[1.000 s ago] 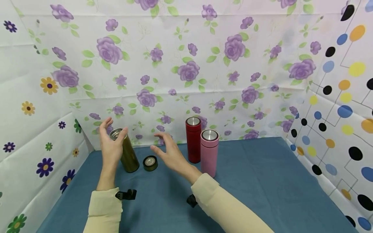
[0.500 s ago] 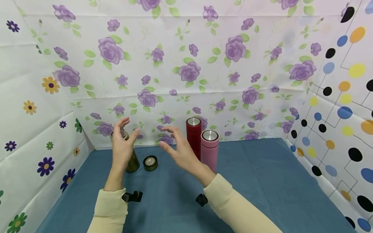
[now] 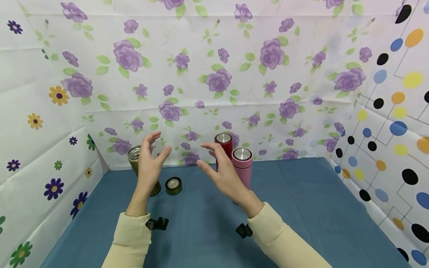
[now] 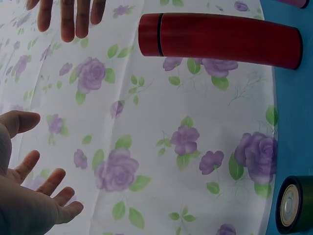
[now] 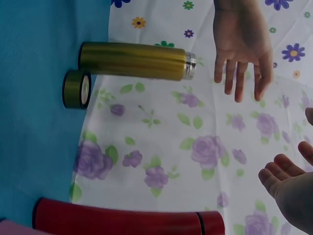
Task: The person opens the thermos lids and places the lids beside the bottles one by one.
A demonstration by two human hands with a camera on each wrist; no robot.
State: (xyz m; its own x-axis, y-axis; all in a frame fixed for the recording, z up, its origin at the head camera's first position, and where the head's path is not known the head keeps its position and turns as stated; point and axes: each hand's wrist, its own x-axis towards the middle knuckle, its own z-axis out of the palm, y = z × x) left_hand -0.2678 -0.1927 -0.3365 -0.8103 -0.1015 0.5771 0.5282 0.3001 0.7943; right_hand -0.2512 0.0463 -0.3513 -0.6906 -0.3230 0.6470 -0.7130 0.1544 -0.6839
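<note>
My left hand (image 3: 150, 167) hovers in front of the olive-green thermos bottle (image 3: 134, 158), hiding part of it in the head view; its fingers are spread and hold nothing. That bottle (image 5: 132, 60) stands uncapped, its bare steel neck showing in the right wrist view. Its lid (image 3: 173, 185) lies on the table just right of it, inner side up. My right hand (image 3: 228, 176) is raised with loosely bent fingers, holding nothing. Behind it stand a red thermos bottle (image 3: 223, 138) and a pink thermos bottle (image 3: 242, 163), both capped and partly covered by the hand in the head view.
A blue cloth (image 3: 301, 208) covers the table. Flower-printed sheeting (image 3: 187, 74) rises along the back edge and on the left, and a dotted sheet (image 3: 385, 149) hangs at the right. A small camera is strapped to each wrist.
Both hands have moved to the right through the air, the left passing across the olive-green bottle and the right coming in front of the red and pink ones. The bottles and lid stay put.
</note>
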